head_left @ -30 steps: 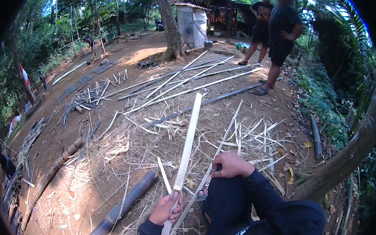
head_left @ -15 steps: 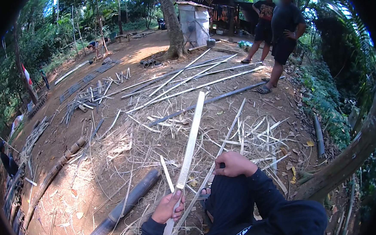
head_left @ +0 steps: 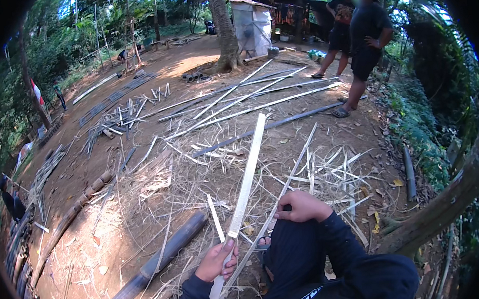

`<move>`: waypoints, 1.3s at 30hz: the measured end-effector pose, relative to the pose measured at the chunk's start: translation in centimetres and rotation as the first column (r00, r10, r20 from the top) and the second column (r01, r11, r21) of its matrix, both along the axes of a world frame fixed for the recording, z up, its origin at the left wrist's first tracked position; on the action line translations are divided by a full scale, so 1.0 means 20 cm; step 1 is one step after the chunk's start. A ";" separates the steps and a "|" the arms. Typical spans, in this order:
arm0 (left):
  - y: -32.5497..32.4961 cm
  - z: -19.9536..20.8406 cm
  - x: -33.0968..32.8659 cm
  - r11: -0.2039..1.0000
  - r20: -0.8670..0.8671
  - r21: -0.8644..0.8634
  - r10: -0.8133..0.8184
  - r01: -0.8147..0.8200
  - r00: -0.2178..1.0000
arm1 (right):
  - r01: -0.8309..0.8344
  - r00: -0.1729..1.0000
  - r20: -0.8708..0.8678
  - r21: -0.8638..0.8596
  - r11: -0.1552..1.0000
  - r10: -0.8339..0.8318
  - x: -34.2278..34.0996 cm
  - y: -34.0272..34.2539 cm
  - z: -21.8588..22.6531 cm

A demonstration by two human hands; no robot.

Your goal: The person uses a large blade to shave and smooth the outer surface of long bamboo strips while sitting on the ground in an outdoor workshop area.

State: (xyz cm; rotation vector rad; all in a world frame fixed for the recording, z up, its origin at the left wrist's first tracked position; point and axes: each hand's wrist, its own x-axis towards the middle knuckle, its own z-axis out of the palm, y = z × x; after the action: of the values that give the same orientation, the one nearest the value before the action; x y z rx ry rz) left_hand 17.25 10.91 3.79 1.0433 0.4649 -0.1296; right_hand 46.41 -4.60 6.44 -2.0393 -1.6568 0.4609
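Observation:
My left hand (head_left: pixel 218 261) is closed around a long pale bamboo slat (head_left: pixel 248 176), thumb lying along its face. The slat slants up and away from me; it looks narrower at the grip, and its shaded lower end continues below the hand. My right hand (head_left: pixel 302 206) rests at my raised knee with the fingers curled in; whether anything sits inside them is hidden. Beside its fingertips runs a thin long bamboo strip (head_left: pixel 296 168), and I cannot tell whether they touch it. A short pale strip (head_left: pixel 216 218) lies just left of the slat.
Left of me lies a thick dark bamboo pole (head_left: pixel 158 261). Shavings (head_left: pixel 192 180) and split pieces (head_left: pixel 342 176) litter the ground. Long bamboo lengths (head_left: pixel 259 105) stretch farther off. Two people (head_left: pixel 365 37) stand at the far right. A tree trunk (head_left: pixel 435 214) leans in at the right.
The view has shifted slightly, so the scene sits a little farther right. Both hands keep nearly the same pose, and the slat stays in my left hand.

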 end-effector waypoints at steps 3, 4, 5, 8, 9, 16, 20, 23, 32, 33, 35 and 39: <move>0.00 0.00 0.00 1.000 -0.014 -0.004 0.007 -0.007 1.000 | -0.069 0.997 -0.038 0.018 0.997 0.070 0.02 -0.01 0.01; 0.00 0.01 0.00 1.000 -0.022 -0.006 0.012 -0.013 1.000 | -0.079 0.996 -0.049 0.007 0.997 0.079 0.03 -0.01 0.00; 0.00 0.01 0.00 1.000 -0.023 -0.011 0.011 -0.011 1.000 | -0.082 0.995 -0.053 -0.007 0.997 0.081 0.04 -0.01 0.00; 0.00 0.01 0.00 1.000 -0.009 0.003 0.006 -0.006 1.000 | -0.067 0.996 -0.057 -0.009 0.998 0.066 0.04 -0.01 -0.01; 0.00 0.01 0.00 1.000 -0.007 0.001 0.006 -0.006 1.000 | -0.062 0.997 -0.055 -0.011 0.998 0.061 0.04 -0.01 -0.01; -0.01 0.01 0.00 1.000 -0.005 -0.013 0.010 -0.010 1.000 | -0.032 0.999 -0.030 -0.023 0.999 0.031 0.03 -0.01 -0.01; 0.00 0.00 0.00 1.000 -0.008 -0.009 0.015 -0.015 1.000 | -0.017 1.000 -0.019 -0.023 1.000 0.016 0.02 -0.01 -0.01; -0.01 0.00 0.00 1.000 -0.004 -0.002 0.007 -0.007 1.000 | 0.011 1.000 -0.009 -0.034 0.999 -0.012 0.01 -0.01 0.01; 0.00 0.00 0.01 1.000 0.003 -0.024 0.004 -0.004 1.000 | 0.028 0.999 -0.017 -0.054 0.998 -0.029 0.02 -0.01 0.00; 0.00 0.00 0.01 1.000 0.000 -0.017 0.005 -0.005 1.000 | 0.025 0.999 -0.021 -0.046 0.999 -0.026 0.03 -0.01 -0.01; -0.01 0.00 0.00 1.000 -0.009 -0.001 0.008 -0.008 1.000 | 0.018 0.999 -0.034 -0.030 0.999 -0.019 0.03 -0.01 -0.03; -0.01 0.01 0.00 1.000 -0.016 0.009 0.011 -0.011 1.000 | 0.045 0.998 -0.034 -0.048 0.998 -0.046 0.02 -0.01 -0.02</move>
State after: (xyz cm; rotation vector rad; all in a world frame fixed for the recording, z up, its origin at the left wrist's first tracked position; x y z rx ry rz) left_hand 17.24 10.75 3.91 1.0490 0.4861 -0.1267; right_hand 46.81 -4.74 6.03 -2.0864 -1.5901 0.5215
